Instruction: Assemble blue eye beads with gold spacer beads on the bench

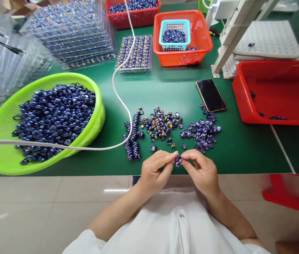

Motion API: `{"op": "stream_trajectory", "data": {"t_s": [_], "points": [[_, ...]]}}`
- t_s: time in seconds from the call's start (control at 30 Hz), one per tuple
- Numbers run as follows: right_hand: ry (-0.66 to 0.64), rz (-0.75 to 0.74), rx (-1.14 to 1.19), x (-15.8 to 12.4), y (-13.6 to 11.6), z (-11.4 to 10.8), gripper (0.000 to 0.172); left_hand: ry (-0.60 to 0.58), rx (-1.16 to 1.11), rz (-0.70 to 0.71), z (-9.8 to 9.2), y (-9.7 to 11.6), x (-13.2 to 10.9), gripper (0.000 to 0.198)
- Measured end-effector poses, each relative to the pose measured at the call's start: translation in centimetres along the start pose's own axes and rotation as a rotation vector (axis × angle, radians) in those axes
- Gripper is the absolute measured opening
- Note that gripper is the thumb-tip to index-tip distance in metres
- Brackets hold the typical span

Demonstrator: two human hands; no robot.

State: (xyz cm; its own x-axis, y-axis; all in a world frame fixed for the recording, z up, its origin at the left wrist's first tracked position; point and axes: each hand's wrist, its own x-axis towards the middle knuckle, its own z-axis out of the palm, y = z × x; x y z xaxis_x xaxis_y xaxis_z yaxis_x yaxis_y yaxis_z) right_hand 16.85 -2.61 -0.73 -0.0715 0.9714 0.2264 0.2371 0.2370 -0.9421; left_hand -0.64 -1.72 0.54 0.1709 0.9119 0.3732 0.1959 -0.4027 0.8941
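Between my two hands, just above the table's front edge, is a small shiny dark-blue ring-shaped part [178, 161]. The thumb and forefinger of my left hand [157, 169] pinch its left side. From the other side my right hand [202, 171] grips it the same way. Beyond my fingers lie a pile of dark-blue parts with gold pieces [161, 123] and, right of it, a pile of flat dark-blue caps [203, 132]. Ring parts stand lined up in rows [135, 135] left of these piles. One loose part [153, 148] rests near my left hand.
A green basket [100, 116] heaped with dark-blue rings stands left. A white cable [121, 100] crosses the table. Stacked clear trays [86, 46], a filled tray [135, 53] and an orange basket [182, 60] stand behind. A phone [211, 94] and a red bin [279, 121] are right.
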Motion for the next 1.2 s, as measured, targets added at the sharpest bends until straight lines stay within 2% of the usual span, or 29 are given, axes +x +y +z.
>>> {"op": "stream_trajectory", "data": {"t_s": [0.17, 0.4, 0.57, 0.73, 0.97, 1.2], "points": [[0.015, -0.067, -0.011, -0.1, -0.1, 0.1, 0.016, 0.019, 0.013, 0.019, 0.1, 0.1, -0.1, 0.037], [0.045, 0.003, 0.042, -0.4, 0.3, 0.2, 0.011, -0.027, -0.029, 0.083, 0.3, -0.1, -0.4, 0.043], [0.001, -0.003, -0.013, -0.3, 0.2, -0.3, 0.02, -0.044, -0.033, 0.056, 0.2, 0.2, -0.3, 0.04], [-0.061, -0.07, -0.053, 0.0, -0.5, -0.5, 0.022, -0.043, -0.047, 0.043, 0.2, 0.3, -0.3, 0.038], [-0.05, -0.159, -0.126, 0.1, -0.9, -0.4, 0.025, -0.018, -0.021, 0.011, 0.3, 0.0, -0.7, 0.039], [-0.016, 0.028, 0.006, -0.5, -0.1, -0.4, 0.015, -0.042, -0.063, 0.003, 0.2, 0.1, -0.5, 0.038]]}}
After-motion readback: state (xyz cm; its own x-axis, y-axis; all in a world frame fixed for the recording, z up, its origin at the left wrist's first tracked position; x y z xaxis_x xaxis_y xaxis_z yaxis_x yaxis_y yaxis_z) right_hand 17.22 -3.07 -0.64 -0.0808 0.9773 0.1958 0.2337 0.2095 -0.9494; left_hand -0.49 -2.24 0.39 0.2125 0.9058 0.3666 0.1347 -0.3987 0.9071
